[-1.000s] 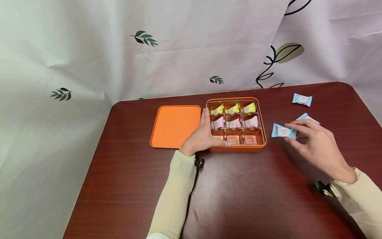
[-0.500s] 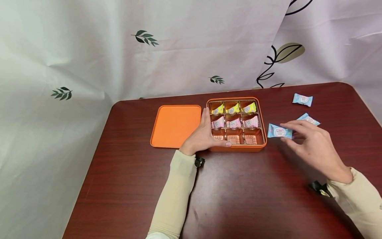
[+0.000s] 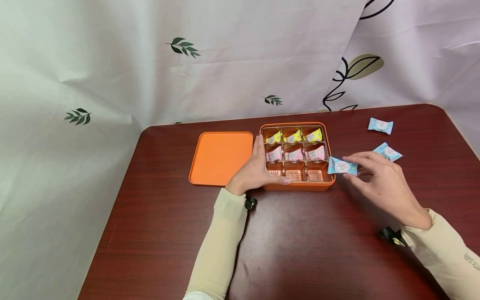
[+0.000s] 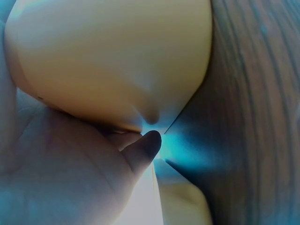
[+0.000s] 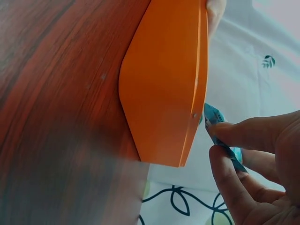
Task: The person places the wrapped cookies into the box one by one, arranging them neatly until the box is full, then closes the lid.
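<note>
An orange box (image 3: 298, 187) with nine compartments sits mid-table; its back row holds three yellow candies (image 3: 292, 136), its middle row three pink candies (image 3: 294, 154), and its front row shows bare gold cups. My left hand (image 3: 256, 170) grips the box's front-left corner, thumb along the front rim. My right hand (image 3: 378, 179) pinches a blue candy (image 3: 342, 166) just off the box's right edge; in the right wrist view the blue candy (image 5: 220, 136) is pinched between thumb and fingers beside the orange box (image 5: 164, 89).
The orange lid (image 3: 221, 157) lies flat to the left of the box. Two more blue candies (image 3: 380, 125) (image 3: 388, 151) lie on the dark wooden table (image 3: 157, 233) at the right. A leaf-print curtain (image 3: 112, 62) hangs behind.
My right hand has carried the blue candy leftward, from beside the other blue candies to the box's right edge. The left hand has stayed on the box.
</note>
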Demonstrator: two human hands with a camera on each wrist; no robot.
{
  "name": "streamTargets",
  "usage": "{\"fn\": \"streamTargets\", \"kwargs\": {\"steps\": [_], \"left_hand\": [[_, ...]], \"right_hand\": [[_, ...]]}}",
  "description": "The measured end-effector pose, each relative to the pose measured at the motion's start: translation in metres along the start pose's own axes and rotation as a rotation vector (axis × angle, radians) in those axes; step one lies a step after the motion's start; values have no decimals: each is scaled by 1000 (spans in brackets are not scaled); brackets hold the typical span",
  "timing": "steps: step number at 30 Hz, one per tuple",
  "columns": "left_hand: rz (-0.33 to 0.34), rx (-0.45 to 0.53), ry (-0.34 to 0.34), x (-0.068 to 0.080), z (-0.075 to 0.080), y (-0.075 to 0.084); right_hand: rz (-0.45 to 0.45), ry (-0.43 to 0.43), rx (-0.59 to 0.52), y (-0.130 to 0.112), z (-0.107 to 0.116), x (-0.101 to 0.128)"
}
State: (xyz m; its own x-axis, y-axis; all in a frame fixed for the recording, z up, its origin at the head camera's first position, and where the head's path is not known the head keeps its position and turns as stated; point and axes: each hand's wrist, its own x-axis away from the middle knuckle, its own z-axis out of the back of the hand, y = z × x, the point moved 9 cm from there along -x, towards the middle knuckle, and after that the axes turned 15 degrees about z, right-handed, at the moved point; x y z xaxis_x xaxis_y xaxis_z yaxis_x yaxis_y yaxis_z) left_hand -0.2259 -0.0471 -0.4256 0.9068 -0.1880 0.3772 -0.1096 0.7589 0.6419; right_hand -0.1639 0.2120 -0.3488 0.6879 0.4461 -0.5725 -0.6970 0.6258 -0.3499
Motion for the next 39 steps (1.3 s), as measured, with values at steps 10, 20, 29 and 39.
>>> {"fn": "streamTargets", "kwargs": {"steps": [10,20,29,39], "left_hand": [[-1,4,-1,1,0,0],[13,12,2,1,1,-1],[8,8,0,0,0,-1],[6,15,3,0,0,-1]], "right_hand": [[-1,8,-19,-5,-8,-5],[-6,-26,-33,-10,-15,-7],[31,-44,-16,-14,-21,-10],[46,-73,-18,-17,-27,-13]]}}
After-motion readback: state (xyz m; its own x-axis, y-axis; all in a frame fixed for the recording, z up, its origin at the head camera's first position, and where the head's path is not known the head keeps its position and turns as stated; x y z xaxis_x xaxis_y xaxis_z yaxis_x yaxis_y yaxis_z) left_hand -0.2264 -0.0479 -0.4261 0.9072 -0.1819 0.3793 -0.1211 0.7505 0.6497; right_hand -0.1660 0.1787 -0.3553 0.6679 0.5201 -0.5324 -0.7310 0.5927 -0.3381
